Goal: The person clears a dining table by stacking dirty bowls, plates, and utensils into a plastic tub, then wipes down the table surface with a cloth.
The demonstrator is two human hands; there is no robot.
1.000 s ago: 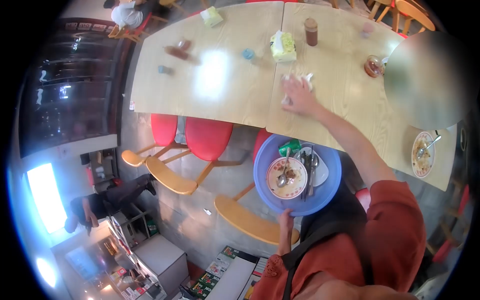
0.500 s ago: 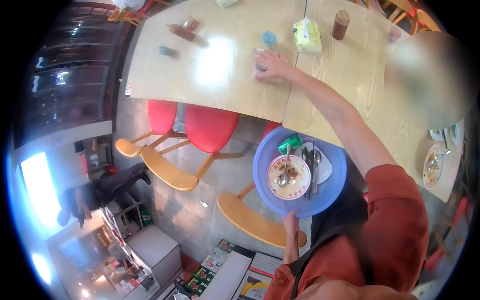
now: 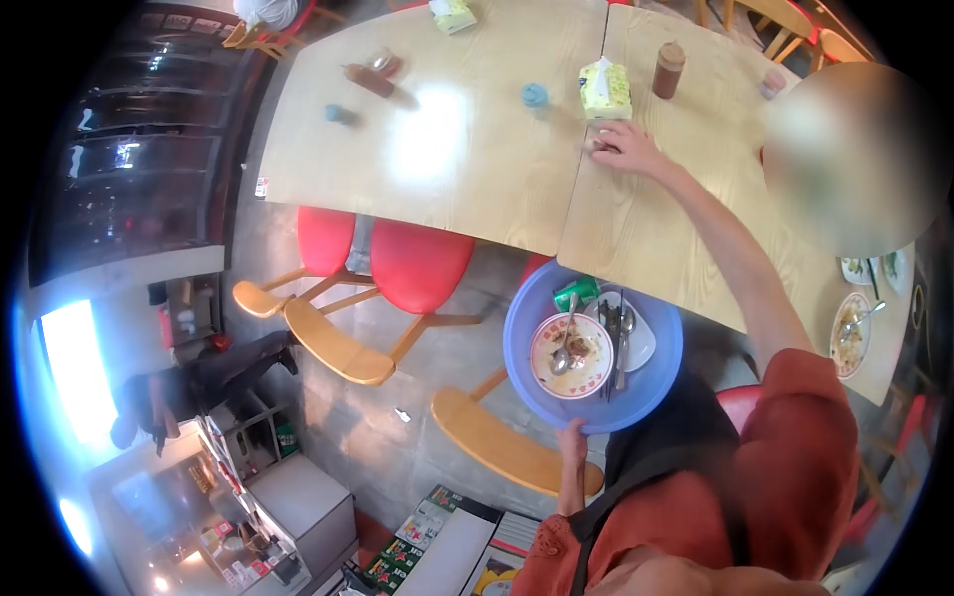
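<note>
Right hand (image 3: 624,149) lies on the wooden table (image 3: 467,189), palm down, with the fingers curled over something small that I cannot make out; whether it really grips it is not clear to see. This hand is just below the green tissue box (image 3: 605,89), close to it but not touching. A brown bottle (image 3: 668,70) stands upright a little to the right of the box, and a small blue cup (image 3: 535,95) stands to the left of it.

Left hand (image 3: 573,442) holds the near rim of a blue plastic basin (image 3: 522,348), the fingers closed on the edge. The basin is in the air, beside the table edge and above the red chairs (image 3: 417,263). Inside the basin is a dirty bowl (image 3: 569,355) with a spoon resting in it, a white plate (image 3: 641,343) under more cutlery, and a green can (image 3: 575,291) lying at the far side.

At the right end of the table, a plate with food (image 3: 850,335) and a spoon stands well apart from both hands.
</note>
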